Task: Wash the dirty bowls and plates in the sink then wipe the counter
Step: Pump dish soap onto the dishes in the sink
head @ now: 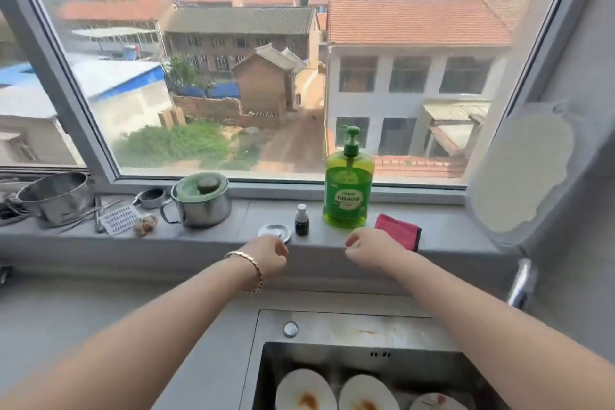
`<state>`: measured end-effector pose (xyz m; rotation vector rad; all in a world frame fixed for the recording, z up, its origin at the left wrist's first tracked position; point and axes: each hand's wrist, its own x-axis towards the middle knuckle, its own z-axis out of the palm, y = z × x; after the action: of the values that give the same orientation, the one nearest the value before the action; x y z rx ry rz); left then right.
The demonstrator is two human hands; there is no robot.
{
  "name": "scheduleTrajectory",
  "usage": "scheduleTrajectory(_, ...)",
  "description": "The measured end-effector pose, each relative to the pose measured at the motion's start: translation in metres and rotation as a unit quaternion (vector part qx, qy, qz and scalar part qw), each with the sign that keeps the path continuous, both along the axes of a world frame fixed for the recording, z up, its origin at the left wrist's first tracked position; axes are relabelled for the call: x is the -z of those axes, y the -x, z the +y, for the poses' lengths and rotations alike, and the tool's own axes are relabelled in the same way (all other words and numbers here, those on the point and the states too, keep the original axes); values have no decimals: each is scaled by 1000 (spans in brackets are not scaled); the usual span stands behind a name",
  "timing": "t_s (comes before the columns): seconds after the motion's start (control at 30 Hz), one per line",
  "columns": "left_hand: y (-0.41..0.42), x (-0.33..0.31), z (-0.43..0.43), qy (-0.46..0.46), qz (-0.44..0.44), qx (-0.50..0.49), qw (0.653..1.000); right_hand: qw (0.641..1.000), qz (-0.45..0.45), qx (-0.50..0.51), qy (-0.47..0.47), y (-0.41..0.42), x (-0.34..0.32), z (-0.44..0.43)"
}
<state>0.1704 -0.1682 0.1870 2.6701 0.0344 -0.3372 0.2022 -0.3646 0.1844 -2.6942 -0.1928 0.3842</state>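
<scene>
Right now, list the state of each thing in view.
Plates, dirty, in the sink.
Soap bottle, upright, pump on.
Green-lidded pot, lid on.
Small bottle, capped, upright.
Red cloth, folded on sill.
Left hand, loosely curled, empty.
Right hand, loosely curled, empty.

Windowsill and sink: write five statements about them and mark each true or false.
1. The green soap bottle stands upright on the windowsill. True.
2. The red cloth lies on the bracelet side of the bottle. False: it lies on the other side, near the right hand.
3. Stained plates lie in the sink. True.
4. The right hand presses the bottle's pump. False: it is down by the sill's front edge, well below the pump.
5. The steel pot has a red lid. False: its lid is green.
</scene>
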Motion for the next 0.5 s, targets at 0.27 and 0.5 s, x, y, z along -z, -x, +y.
scheduleTrajectory(0.27, -75, -23, 5, 17, -31, -10, 999, 994, -66, 91, -3, -80, -37, -12)
scheduleTrajectory(0.5, -139, 8, -8, 13, -19, 13, 1000, 991, -102, 80, 20, -160, -30, -26)
